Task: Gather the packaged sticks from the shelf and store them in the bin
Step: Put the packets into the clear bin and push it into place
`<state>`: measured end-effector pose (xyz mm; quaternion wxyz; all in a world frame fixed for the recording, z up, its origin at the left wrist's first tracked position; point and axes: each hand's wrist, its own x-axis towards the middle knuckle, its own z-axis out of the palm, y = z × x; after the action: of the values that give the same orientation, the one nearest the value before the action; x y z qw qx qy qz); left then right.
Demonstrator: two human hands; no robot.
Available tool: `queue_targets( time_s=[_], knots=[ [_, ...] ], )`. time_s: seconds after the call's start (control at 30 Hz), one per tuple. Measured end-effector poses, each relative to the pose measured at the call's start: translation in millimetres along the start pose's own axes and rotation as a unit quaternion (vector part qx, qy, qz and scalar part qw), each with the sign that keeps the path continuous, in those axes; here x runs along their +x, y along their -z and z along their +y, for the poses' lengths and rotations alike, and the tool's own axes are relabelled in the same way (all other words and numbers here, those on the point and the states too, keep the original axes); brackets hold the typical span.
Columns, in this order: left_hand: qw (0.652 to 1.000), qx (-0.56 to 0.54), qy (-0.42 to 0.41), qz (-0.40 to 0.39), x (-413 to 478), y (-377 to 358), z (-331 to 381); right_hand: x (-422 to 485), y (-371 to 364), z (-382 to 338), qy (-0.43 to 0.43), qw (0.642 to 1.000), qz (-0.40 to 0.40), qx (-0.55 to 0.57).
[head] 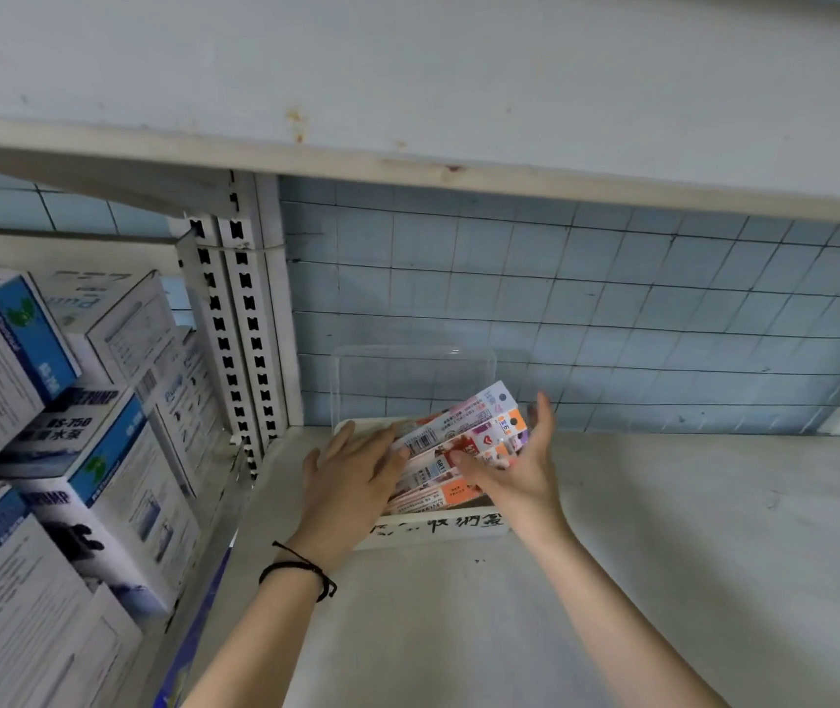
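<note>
From the head camera, both hands reach into a white bin (423, 528) that sits on the shelf (663, 554) near its back left corner, close to the slotted white upright (241, 319). The bin has a clear lid (407, 380) tilted up behind it against the blue wire grid backing (612, 309), and handwritten dark characters run along its front wall.

The packaged sticks (464, 442), flat colourful packs with barcodes and orange, red and purple print, lie fanned inside the bin, their far ends rising above its rim toward the lid. The left hand (356, 477) lies palm down with fingers spread loosely over the left side of the bin, fingertips touching the nearest pack. A black cord bracelet (300, 569) circles that wrist. The right hand (520, 462) is open, palm turned left, thumb pressed on top of the packs and fingers curving up behind their right edge; whether it truly grips them I cannot tell.

To the left, beyond the upright, stacked white and blue pump boxes (50, 426) fill the neighbouring bay. An upper shelf (407, 161) overhangs the bin, with rust spots on its front edge.
</note>
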<state>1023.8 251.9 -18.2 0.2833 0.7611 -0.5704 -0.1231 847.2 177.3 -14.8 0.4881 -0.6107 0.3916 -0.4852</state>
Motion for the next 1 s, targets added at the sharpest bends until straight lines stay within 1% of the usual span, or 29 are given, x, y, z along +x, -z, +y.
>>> queue_targets(
  time_s=[0.07, 0.17, 0.23, 0.33, 0.4, 0.47, 0.53, 0.57, 0.6, 0.63, 0.7, 0.73, 0.8, 0.83, 0.87, 0.9, 0.93, 1.0],
  knots=[
    [1.000, 0.019, -0.001, -0.008, -2, 1, 0, 0, 2, 6, 0.012, 1.000, 0.020, 0.009],
    [0.998, 0.050, -0.013, -0.029, -2, 2, 1, -1, 6, 9, 0.018, 0.997, 0.042, 0.061],
    [0.996, 0.077, -0.024, -0.044, -1, 2, 0, 0, 10, 9, 0.011, 0.998, 0.042, 0.052],
    [0.991, 0.109, -0.021, -0.071, 1, 3, -1, 5, 18, 11, 0.004, 1.000, 0.013, 0.008],
    [0.992, 0.107, -0.024, -0.069, 2, 3, -1, 8, 21, 9, 0.008, 1.000, -0.009, -0.008],
    [0.995, 0.086, -0.031, -0.038, 0, 4, 0, 9, 23, 5, 0.030, 0.997, -0.039, -0.066],
    [0.996, 0.068, -0.056, 0.002, -2, 5, -1, 13, 24, 3, 0.044, 0.987, -0.104, -0.116],
    [0.995, 0.062, -0.081, 0.012, -3, 7, 1, 16, 24, 2, 0.057, 0.975, -0.143, -0.161],
    [0.993, 0.056, -0.102, 0.007, -3, 8, 3, 19, 23, 1, 0.079, 0.955, -0.177, -0.224],
    [0.992, 0.050, -0.114, -0.008, -3, 9, 7, 22, 22, 1, 0.108, 0.929, -0.201, -0.292],
    [0.990, 0.050, -0.124, -0.056, 0, 9, 12, 30, 19, 2, 0.161, 0.873, -0.217, -0.406],
    [0.987, 0.065, -0.124, -0.082, 2, 8, 15, 32, 18, 3, 0.170, 0.848, -0.222, -0.450],
    [0.977, 0.121, -0.113, -0.137, 5, 7, 17, 35, 19, 4, 0.163, 0.806, -0.236, -0.517],
    [0.971, 0.143, -0.106, -0.159, 6, 7, 17, 36, 20, 6, 0.160, 0.793, -0.244, -0.534],
    [0.967, 0.157, -0.102, -0.175, 7, 7, 17, 36, 21, 6, 0.151, 0.789, -0.250, -0.541],
    [0.963, 0.168, -0.102, -0.186, 7, 7, 17, 36, 21, 7, 0.141, 0.796, -0.254, -0.531],
    [0.959, 0.179, -0.105, -0.194, 6, 7, 17, 34, 22, 8, 0.116, 0.826, -0.257, -0.487],
    [0.953, 0.197, -0.111, -0.199, 5, 7, 18, 30, 23, 7, 0.052, 0.907, -0.249, -0.334]
  ],
)
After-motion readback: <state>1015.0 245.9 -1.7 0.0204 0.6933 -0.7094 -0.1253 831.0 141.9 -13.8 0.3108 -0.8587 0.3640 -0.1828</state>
